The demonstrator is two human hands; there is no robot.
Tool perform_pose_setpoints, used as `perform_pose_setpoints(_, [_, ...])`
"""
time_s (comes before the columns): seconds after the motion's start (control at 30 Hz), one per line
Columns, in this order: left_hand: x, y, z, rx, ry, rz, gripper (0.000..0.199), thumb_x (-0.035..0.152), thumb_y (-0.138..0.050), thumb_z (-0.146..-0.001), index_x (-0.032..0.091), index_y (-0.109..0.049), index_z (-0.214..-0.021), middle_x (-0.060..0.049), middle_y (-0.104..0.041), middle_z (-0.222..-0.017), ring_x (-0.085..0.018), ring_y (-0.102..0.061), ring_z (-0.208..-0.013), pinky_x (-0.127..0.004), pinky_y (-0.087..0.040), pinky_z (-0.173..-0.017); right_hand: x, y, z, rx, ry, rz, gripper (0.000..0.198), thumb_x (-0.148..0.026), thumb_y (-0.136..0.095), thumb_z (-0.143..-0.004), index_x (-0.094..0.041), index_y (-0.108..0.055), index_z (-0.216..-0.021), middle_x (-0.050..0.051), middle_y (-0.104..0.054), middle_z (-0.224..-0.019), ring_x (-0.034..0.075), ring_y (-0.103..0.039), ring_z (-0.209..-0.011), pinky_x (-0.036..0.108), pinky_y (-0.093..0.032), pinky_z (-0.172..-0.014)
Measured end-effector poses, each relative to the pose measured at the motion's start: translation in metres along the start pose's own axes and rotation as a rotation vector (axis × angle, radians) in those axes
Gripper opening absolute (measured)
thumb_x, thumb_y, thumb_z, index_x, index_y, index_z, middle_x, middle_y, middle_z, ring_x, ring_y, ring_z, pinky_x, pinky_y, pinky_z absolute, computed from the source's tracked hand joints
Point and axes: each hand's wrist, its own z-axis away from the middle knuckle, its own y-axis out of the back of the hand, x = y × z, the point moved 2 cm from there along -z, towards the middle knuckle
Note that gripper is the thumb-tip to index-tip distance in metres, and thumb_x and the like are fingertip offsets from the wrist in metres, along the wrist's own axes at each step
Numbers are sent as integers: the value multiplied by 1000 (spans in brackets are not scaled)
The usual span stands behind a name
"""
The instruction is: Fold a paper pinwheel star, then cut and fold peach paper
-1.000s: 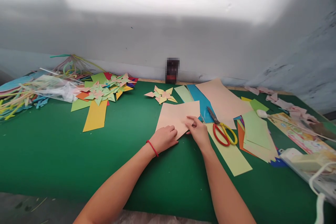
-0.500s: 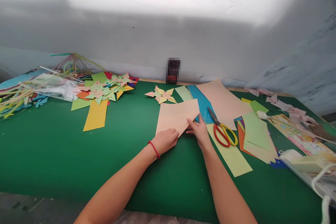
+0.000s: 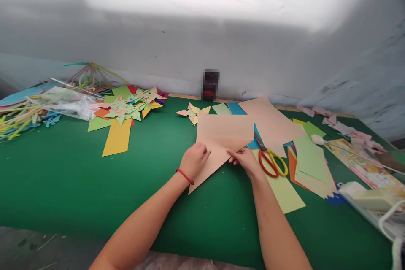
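Observation:
A peach sheet of paper (image 3: 221,130) lies on the green table in front of me, with a slanted edge running down to a pointed near corner. My left hand (image 3: 194,160), a red cord on its wrist, has its fingers curled on the sheet's left part and holds it. At the slanted right edge, my right hand (image 3: 243,160) pinches the paper between thumb and fingers. Scissors (image 3: 268,160) with one red and one yellow handle lie just right of that hand, partly over a pale green strip (image 3: 286,194). A folded paper star (image 3: 193,113) sits behind the sheet.
Several folded paper stars (image 3: 126,107) and a yellow paper strip (image 3: 117,137) lie at left, beside a heap of coloured strips (image 3: 28,114). A large peach sheet (image 3: 272,120) and stacked coloured papers (image 3: 311,162) are at right. A clear plastic tray (image 3: 363,211) stands near the right edge.
The peach sheet has turned and its visible area now reaches further right, over the blue paper. My right hand has moved slightly down and right along its edge; my left hand has slid slightly left.

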Motion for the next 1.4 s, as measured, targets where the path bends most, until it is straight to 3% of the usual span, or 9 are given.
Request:
perform_pose_setpoints(0.1, [-12, 5, -2, 189, 201, 205, 19, 34, -45, -88, 17, -50, -95, -6, -56, -96, -17, -55, -88, -29, -45, -72, 0, 1, -1, 36, 29, -31, 38, -46, -71, -61, -11, -64, -72, 2, -59, -45, 11, -53, -40, 20, -37, -36])
perform_pose_setpoints(0.23, [-23, -1, -4, 134, 363, 454, 42, 38, -53, -83, 16, -44, -117, -10, -55, -110, -18, -57, -91, -30, -47, -73, -1, 0, -2, 78, 61, -43, 41, -50, -72, -59, -12, -62, -71, 1, -59, -45, 12, -52, -40, 21, -38, -38])
perform_pose_setpoints(0.37, [-28, -5, -5, 107, 439, 490, 52, 36, -56, -79, 14, -41, -124, -13, -52, -118, -19, -58, -86, -32, -47, -74, -5, -2, -2, 72, 48, -26, 41, -51, -71, -59, -12, -63, -69, 0, -57, -43, 12, -51, -39, 22, -39, -39])
perform_pose_setpoints(0.63, [-27, -4, -3, 13, 432, 484, 24, 35, -52, -80, 19, -57, -98, -7, -64, -99, -21, -59, -86, -28, -43, -71, -3, -4, -1, 49, 78, -28, 42, -54, -69, -62, -13, -62, -67, 2, -59, -44, 12, -53, -39, 21, -38, -39])
perform_pose_setpoints(1.4, [-21, 0, -5, -39, 463, 417, 25, 35, -52, -80, 18, -56, -98, -9, -63, -102, -23, -58, -90, -28, -41, -69, 3, -9, -3, 34, 33, 5, 38, -50, -70, -62, -14, -61, -57, 3, -61, -44, 11, -51, -38, 21, -38, -40])
